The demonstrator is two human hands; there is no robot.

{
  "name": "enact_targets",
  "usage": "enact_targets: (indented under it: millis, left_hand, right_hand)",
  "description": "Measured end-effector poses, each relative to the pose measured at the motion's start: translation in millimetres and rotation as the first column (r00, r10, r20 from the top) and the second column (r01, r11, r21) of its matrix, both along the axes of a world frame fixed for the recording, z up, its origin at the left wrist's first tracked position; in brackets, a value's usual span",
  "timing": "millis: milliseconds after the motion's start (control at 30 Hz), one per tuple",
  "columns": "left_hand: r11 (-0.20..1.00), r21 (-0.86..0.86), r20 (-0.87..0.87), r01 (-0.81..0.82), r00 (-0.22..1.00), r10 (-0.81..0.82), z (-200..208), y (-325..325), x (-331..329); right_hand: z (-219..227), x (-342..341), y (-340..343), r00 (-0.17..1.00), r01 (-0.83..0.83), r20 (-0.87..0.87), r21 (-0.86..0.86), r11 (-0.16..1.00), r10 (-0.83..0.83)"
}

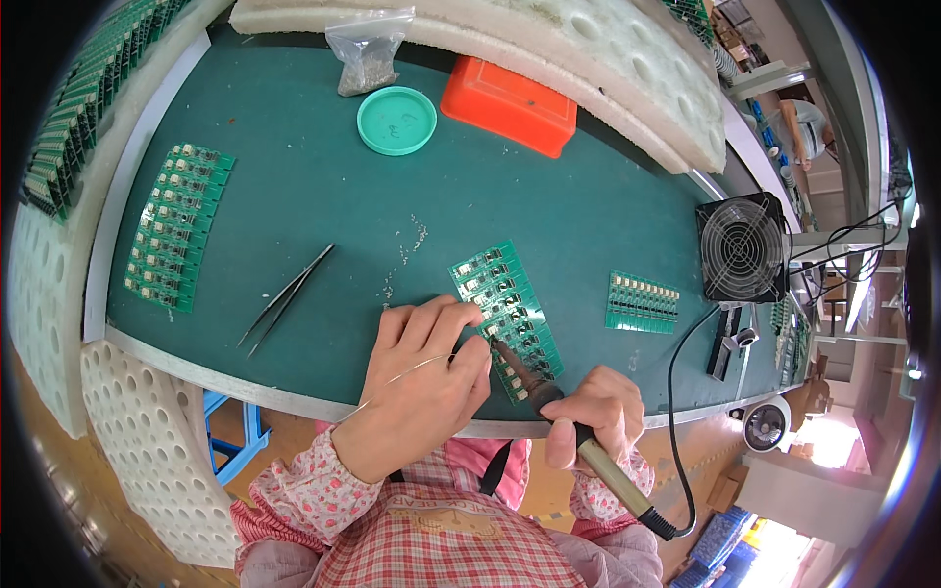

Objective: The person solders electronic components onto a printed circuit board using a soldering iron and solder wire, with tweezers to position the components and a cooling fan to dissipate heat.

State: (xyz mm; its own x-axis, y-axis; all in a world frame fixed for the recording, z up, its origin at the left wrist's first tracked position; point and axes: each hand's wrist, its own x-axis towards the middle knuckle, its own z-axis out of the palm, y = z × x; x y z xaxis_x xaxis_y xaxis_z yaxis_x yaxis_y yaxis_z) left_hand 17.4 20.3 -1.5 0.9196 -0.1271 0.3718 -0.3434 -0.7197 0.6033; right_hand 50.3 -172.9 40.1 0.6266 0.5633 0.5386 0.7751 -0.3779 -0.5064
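Note:
A green circuit board panel point(521, 314) with rows of small parts lies tilted on the green mat in front of me. My right hand point(600, 410) is closed round a soldering iron point(613, 477), whose tip meets the panel's left side. My left hand point(423, 363) rests at that same edge, its fingers pinching a thin solder wire point(404, 373) that trails back over the hand. The wire's end near the iron tip is too small to make out. Left of that hand lie black tweezers point(287, 299), and tiny white bits point(404, 253) are scattered beyond it.
More board panels lie at left point(179, 227) and right point(642, 302). A fan point(742, 247) stands at the right, near the iron's cable point(672, 392). Toward the back are a green lid point(396, 121), an orange bin point(510, 106), a plastic bag point(369, 59) and white foam point(627, 73).

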Motion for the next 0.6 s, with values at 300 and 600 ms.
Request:
enact_targets:
  millis: [300,600]
  left_hand:
    - [0.999,0.031,0.002,0.010,1.000,-0.010,0.0,2.9,0.3]
    - [1.000,0.004,0.011,0.002,1.000,-0.002,-0.5,4.9,0.2]
  right_hand:
    - [-1.6,-2.4,13.0,0.948,-0.095,0.289,-0.134,0.986,0.131]
    - [3.1,-5.3,10.1,0.981,-0.091,0.164,-0.077,0.993,0.103]
